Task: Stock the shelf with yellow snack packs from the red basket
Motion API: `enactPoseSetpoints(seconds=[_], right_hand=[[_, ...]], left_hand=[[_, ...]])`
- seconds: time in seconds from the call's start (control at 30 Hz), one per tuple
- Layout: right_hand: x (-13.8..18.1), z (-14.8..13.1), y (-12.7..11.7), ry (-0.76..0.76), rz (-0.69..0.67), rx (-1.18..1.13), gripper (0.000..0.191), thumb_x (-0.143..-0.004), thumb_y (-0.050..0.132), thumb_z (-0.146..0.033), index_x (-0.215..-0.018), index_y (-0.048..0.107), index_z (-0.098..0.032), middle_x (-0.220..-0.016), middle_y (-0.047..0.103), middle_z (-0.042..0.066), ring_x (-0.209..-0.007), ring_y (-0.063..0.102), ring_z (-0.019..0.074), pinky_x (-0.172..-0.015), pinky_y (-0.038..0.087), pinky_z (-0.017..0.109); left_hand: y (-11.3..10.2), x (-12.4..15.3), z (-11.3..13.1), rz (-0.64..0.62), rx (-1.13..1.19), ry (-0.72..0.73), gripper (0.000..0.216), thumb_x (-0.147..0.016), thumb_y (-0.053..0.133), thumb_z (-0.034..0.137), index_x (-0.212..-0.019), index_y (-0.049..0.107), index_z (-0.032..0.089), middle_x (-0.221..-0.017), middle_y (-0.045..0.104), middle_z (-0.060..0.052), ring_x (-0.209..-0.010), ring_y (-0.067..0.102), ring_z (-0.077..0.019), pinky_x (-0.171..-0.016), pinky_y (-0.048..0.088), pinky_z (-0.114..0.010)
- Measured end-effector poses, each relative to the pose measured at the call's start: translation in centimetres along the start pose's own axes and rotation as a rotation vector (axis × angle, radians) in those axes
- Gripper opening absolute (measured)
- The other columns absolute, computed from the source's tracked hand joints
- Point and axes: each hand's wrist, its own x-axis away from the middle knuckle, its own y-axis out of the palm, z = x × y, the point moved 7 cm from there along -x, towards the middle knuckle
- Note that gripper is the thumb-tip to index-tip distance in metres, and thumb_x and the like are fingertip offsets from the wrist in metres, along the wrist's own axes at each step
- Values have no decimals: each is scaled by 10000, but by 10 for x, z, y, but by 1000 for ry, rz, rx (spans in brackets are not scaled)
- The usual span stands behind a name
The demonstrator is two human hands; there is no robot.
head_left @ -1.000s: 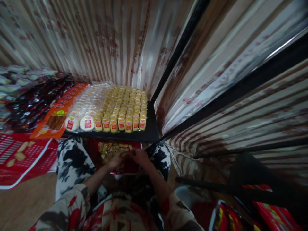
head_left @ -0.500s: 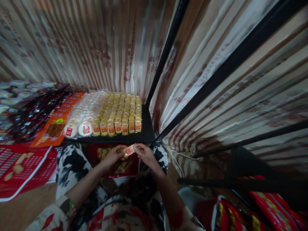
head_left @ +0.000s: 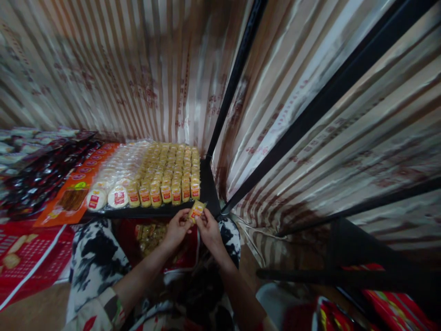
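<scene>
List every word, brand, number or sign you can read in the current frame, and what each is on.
None can be read with certainty.
Held packet: red-and-white label, too small and blurred.
Yellow packets: red labels, too small.
White packs: red labels, too blurred.
Orange pack: round marks and a yellow-green patch, unreadable.
Curtain: reddish marks, perhaps characters, too blurred.

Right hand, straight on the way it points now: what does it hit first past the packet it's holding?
Past the held packet, the right hand would likely meet the front yellow packets on the black shelf, or the shelf's front edge if lower; depth is unclear.
</scene>
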Motion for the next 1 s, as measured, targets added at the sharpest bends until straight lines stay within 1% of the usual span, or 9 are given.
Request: enactPoseSetpoints(seconds=[0.1, 0.17, 0.3, 0.47, 0.57, 0.67, 0.83, 0.9, 1.0], right_hand=[[-13, -9, -13, -80, 79, 239, 337, -809, 507, -328, -1113, 556, -191, -937, 621, 71, -798, 611, 189, -739, 511, 316], [-19, -17, -16, -113, 113, 353, 320, -811, 494, -304, -1094, 579, -181, -901, 601, 75, -783, 599, 193, -714, 510, 315], [-29, -33, -14, -132, 142, 457, 362, -818, 473, -278, -1145, 563, -152, -892, 586, 87, -750, 584, 193, -688, 505, 319], [-49, -51, -20, -173, 196, 347, 504, -818, 508, -300, -1299, 424, -175, -976, 617, 77, -818, 583, 192, -792, 486, 339], [-70, -67, -28, -230, 241, 386, 443, -826, 501, -320, -1243, 485, -173, -1003, 617, 92, -856, 569, 210, -824, 464, 362], [-92, -84, -32, -306, 252, 452, 405, -836, 479, -327, -1201, 537, -162, -1018, 612, 108, -910, 550, 233, -857, 439, 376], [-126, -86, -34, -290, 286, 300, 427, -825, 496, -354, -1212, 538, -178, -1082, 614, 98, -925, 574, 219, -873, 438, 351], [-140, -76, -36, -232, 311, 177, 481, -841, 468, -394, -1263, 482, -164, -1143, 600, 103, -970, 579, 209, -893, 438, 346], [-159, -57, -40, -127, 365, 77, 529, -867, 387, -462, -1278, 459, -137, -1243, 548, 124, -1138, 508, 223, -990, 369, 371]], left_hand=[[-9, -4, 10, 153, -261, 160, 300, -718, 540, 116, -1010, 588, 167, -924, 573, -32, -611, 558, -74, -615, 505, -230], [-8, -1, 21, 180, -366, 299, 297, -731, 505, 92, -1000, 601, 172, -925, 570, -33, -661, 562, -84, -717, 503, -257], [2, 4, 41, 131, -402, 427, 327, -731, 471, 81, -1024, 586, 172, -982, 574, -54, -742, 584, -119, -768, 498, -294], [18, -11, 75, 52, -406, 467, 342, -753, 466, 106, -1072, 566, 178, -1058, 572, -78, -824, 595, -156, -811, 489, -319], [22, -30, 110, 62, -433, 532, 414, -792, 495, 183, -1205, 499, 191, -1166, 544, -93, -950, 573, -186, -880, 456, -336], [30, -55, 145, 33, -481, 607, 538, -792, 543, 248, -1309, 411, 187, -1262, 505, -109, -981, 563, -201, -880, 450, -344], [44, -108, 177, -79, -568, 577, 371, -781, 541, 184, -1152, 552, 156, -936, 652, -64, -808, 602, -168, -774, 475, -295], [46, -128, 187, -40, -606, 570, 326, -772, 548, 171, -1097, 573, 163, -881, 656, -48, -774, 604, -157, -741, 473, -276], [50, -157, 203, 49, -661, 595, 278, -765, 560, 177, -1042, 577, 165, -844, 651, -34, -736, 601, -144, -702, 466, -258]])
